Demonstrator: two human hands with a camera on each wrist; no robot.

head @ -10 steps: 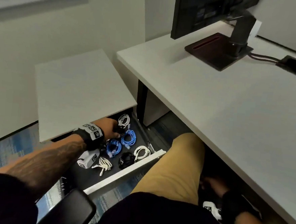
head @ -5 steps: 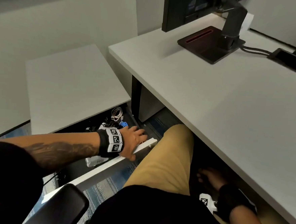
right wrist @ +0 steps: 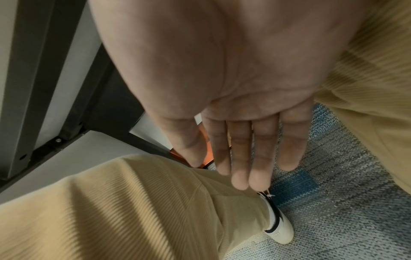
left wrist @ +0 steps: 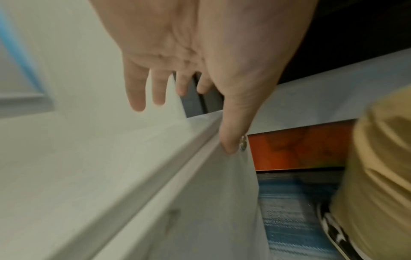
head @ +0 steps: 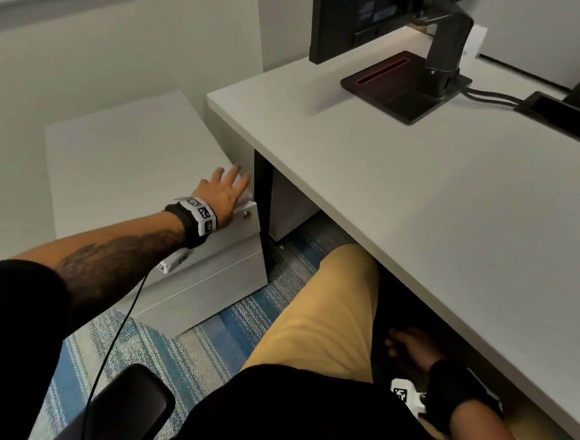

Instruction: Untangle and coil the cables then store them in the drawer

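Drawer, pale grey metal front [head: 243, 223] | pushed in, slides lightly | left hand [head: 227, 189] flat on its top edge | right hand [right wrist: 233, 105] spread, empty

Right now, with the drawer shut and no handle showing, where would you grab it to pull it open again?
Probably the top edge of the drawer front. It bears only a small lock, while a recessed lip runs beneath the cabinet top. Hook fingertips in from the front, near where the left hand rests.
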